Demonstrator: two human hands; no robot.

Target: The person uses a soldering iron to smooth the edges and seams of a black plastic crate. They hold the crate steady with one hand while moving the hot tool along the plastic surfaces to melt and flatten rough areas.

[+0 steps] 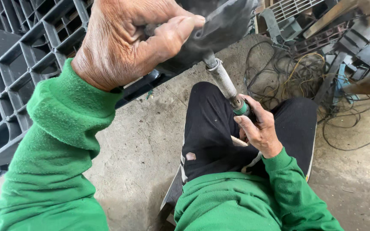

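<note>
Left hand (129, 36) pinches the dark plastic piece (219, 25) — smoke rising; right hand (258, 128) fingers wrapped round the metal rod (224, 81), its long axis slanting up-left to the piece.

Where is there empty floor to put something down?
Bare concrete floor lies between the black plastic crate and the person's knee, and again at the lower right. It is crowded upper right, with tangled wires and scrap.

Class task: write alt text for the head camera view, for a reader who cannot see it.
A person in green sleeves presses a metal-shafted tool, gripped by the right hand, against a smoking dark plastic piece held by the left hand. Grey plastic crates and tangled wires lie on the concrete floor.
</note>
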